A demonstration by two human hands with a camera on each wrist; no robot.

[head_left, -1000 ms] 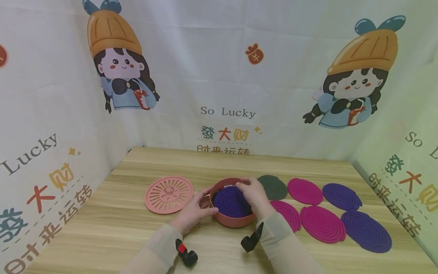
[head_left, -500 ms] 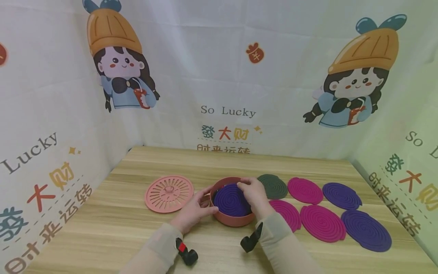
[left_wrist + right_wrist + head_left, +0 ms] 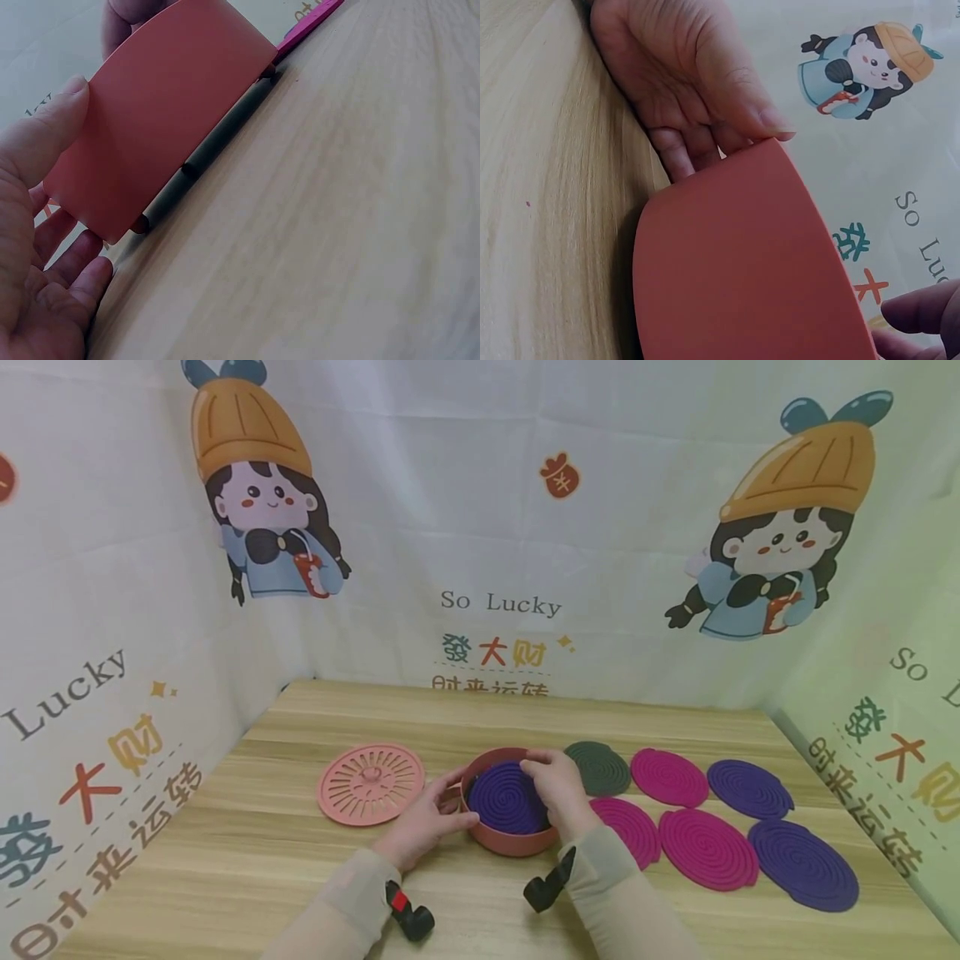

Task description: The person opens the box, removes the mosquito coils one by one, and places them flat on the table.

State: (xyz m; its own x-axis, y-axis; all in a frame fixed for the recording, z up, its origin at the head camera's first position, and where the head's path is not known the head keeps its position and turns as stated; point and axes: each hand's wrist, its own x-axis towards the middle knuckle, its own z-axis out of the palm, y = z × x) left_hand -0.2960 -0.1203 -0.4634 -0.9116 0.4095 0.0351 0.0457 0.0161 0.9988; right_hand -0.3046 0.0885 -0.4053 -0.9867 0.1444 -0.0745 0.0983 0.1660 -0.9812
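A round reddish-pink mosquito coil holder [image 3: 513, 845] stands on the wooden table in the head view, with a purple mosquito coil [image 3: 508, 797] in its mouth. My left hand [image 3: 418, 828] grips the holder's left side. In the left wrist view its thumb [image 3: 64, 112] lies at the rim and the other fingers curl by the base. At the right rim, my right hand [image 3: 561, 787] reaches over and pinches the purple coil's edge; its fingertips [image 3: 919, 309] show just past the rim in the right wrist view. Short feet raise the holder's base.
The slotted pink lid [image 3: 370, 775] with a small knob lies left of the holder. Rightward lie a dark green coil [image 3: 600, 768], several magenta coils [image 3: 708, 850] and two purple ones [image 3: 802, 866]. Printed cloth [image 3: 495, 527] hangs behind and at both sides.
The purple coil has shifted slightly toward the back inside the holder and covers a small white-and-red patch visible earlier. Both hands stay almost where they were.
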